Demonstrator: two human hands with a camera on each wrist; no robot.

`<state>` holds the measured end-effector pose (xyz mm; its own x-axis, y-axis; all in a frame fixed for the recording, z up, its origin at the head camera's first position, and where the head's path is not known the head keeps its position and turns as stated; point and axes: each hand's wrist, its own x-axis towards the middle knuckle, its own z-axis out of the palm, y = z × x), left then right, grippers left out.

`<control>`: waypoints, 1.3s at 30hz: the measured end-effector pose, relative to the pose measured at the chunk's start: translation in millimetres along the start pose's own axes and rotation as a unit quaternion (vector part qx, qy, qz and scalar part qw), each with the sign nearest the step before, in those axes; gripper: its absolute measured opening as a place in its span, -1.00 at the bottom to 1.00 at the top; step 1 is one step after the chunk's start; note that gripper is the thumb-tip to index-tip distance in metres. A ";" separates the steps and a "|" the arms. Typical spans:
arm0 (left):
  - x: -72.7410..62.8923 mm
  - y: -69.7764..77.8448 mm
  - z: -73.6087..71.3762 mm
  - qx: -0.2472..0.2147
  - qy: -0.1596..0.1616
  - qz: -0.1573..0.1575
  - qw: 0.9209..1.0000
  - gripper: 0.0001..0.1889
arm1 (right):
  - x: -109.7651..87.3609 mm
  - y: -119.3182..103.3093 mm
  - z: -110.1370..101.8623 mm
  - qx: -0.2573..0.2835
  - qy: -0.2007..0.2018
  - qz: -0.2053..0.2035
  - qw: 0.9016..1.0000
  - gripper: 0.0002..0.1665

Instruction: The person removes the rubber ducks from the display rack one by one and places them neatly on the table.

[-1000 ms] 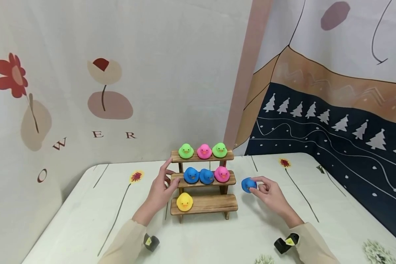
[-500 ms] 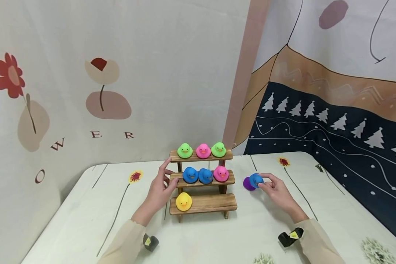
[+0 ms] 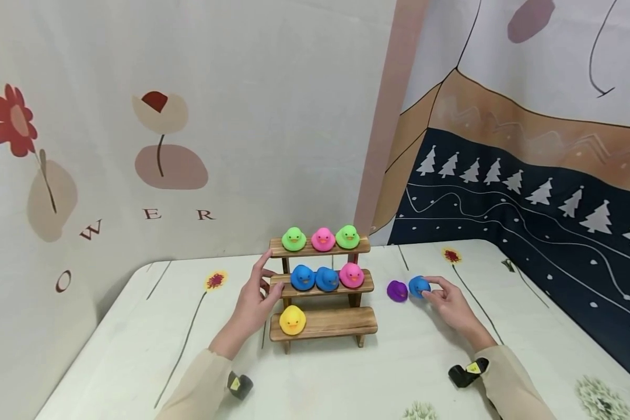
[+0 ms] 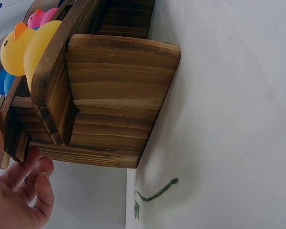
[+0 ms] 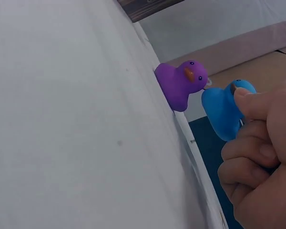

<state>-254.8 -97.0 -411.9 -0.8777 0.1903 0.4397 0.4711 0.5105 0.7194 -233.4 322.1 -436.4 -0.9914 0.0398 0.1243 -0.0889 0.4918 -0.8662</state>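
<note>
On the left, the left hand (image 3: 253,294) holds the left end of the wooden stand (image 4: 119,90): its thumb rests on the middle tier and its index finger reaches up to the top tier. That grip is taken up by the wood and has no duck in it.

The top tier (image 3: 364,245) carries, left to right, a left green duck (image 3: 294,239), a far pink duck (image 3: 323,239) and a right green duck (image 3: 348,237). The middle tier (image 3: 366,283) bears two blue ducks (image 3: 303,277) side by side, then a near pink duck (image 3: 352,275). On the lowest tier (image 3: 341,321), a yellow duck (image 3: 292,320) sits at the left end, with bare wood to its right.

Right of the stand, a purple duck (image 3: 397,291) sits on the desk (image 3: 346,385). Just beside it, to its right, is the held blue duck (image 3: 419,286), pinched between thumb and finger of the right hand (image 3: 448,300). This grip comes in from the right and slightly nearer, leaving the duck's left side free, towards the purple one; the right hand is much the nearer to both. The held duck is squat and partly covered, so I cannot tell its long axis, nor whether its base touches the desk.
</note>
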 end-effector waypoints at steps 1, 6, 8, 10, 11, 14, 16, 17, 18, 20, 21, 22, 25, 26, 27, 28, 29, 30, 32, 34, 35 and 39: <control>-0.1 -0.1 -0.1 0.001 0.000 0.000 1.000 -0.23 | 0.3 1.0 0.1 -0.001 0.000 0.003 1.000 -0.54; -0.7 0.6 -0.3 0.000 0.000 0.004 1.000 -0.24 | 0.6 5.3 1.2 0.000 0.003 -0.003 1.000 -0.55; -0.9 0.0 -0.3 -0.001 0.001 0.007 1.000 -0.24 | 0.4 7.5 1.8 -0.001 0.002 -0.011 1.000 -0.54; -1.6 -1.0 -0.4 -0.002 0.002 0.009 1.000 -0.24 | -0.1 10.1 2.7 -0.002 -0.004 -0.015 1.000 -0.54; -2.0 -1.5 -0.4 -0.002 0.002 0.009 1.000 -0.24 | -0.4 11.5 3.3 -0.004 -0.007 -0.014 1.000 -0.53; -2.6 -3.2 -0.1 -0.001 0.003 0.009 1.000 -0.24 | -0.7 15.2 4.5 -0.009 -0.011 -0.014 1.000 -0.53; -2.3 -2.7 0.0 -0.002 0.003 0.007 1.000 -0.25 | -0.2 17.1 4.3 -0.013 -0.009 -0.019 1.000 -0.54; -2.0 -2.3 0.1 -0.003 0.003 0.006 1.000 -0.25 | 0.2 18.0 4.1 -0.016 -0.006 -0.021 1.000 -0.55; -1.6 -2.0 0.1 -0.003 0.003 0.006 1.000 -0.25 | 0.9 18.9 3.8 -0.018 -0.004 -0.024 1.000 -0.55; -0.8 -1.1 0.0 -0.004 0.002 0.006 1.000 -0.25 | 2.2 20.7 3.0 -0.023 -0.004 -0.028 0.999 -0.55; -0.4 -0.5 -0.1 -0.004 0.002 0.006 1.000 -0.26 | 2.9 21.3 2.7 -0.025 -0.004 -0.028 0.999 -0.55; -0.1 -0.3 -0.2 -0.003 0.002 0.007 1.000 -0.26 | 3.3 21.5 2.6 -0.027 -0.004 -0.026 0.999 -0.54; 1.1 0.1 -0.4 -0.003 0.001 0.009 1.000 -0.26 | 4.6 20.7 2.9 -0.037 -0.008 -0.014 0.999 -0.53; 1.4 0.2 -0.5 -0.003 0.001 0.010 1.000 -0.26 | 5.0 19.9 3.1 -0.042 -0.010 -0.008 0.999 -0.52; 1.6 0.0 -0.6 -0.001 0.000 0.011 1.000 -0.26 | 5.2 18.9 3.3 -0.048 -0.013 -0.002 0.999 -0.51; 1.8 -0.2 -0.6 -0.001 0.000 0.011 1.000 -0.26 | 5.5 17.8 3.7 -0.054 -0.016 0.004 0.998 -0.50; 1.8 -0.2 -0.6 -0.001 -0.002 0.010 1.000 -0.26 | 5.7 16.8 4.1 -0.061 -0.020 0.009 0.998 -0.49; 1.9 -0.6 -0.6 0.000 -0.002 0.010 1.000 -0.26 | 5.9 15.8 4.5 -0.066 -0.023 0.014 0.997 -0.47; 1.7 -0.8 -0.6 0.000 -0.003 0.008 1.000 -0.26 | 6.1 14.0 5.0 -0.073 -0.029 0.022 0.997 -0.45; 1.6 -0.9 -0.6 -0.001 -0.003 0.007 1.000 -0.25 | 6.2 12.9 5.3 -0.073 -0.031 0.028 0.996 -0.43; 1.6 -1.0 -0.6 -0.002 -0.003 0.006 1.000 -0.25 | 6.3 12.6 5.3 -0.071 -0.032 0.030 0.997 -0.43; 1.2 -1.1 -0.7 -0.002 -0.004 0.003 1.000 -0.25 | 6.3 13.1 5.0 -0.057 -0.031 0.030 0.997 -0.39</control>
<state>-256.3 -98.0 -411.8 -0.8758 0.2002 0.4392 0.4763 0.5059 0.7192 -241.3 324.4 -449.3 -0.9989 0.0201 0.0419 -0.0222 0.5855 -0.8104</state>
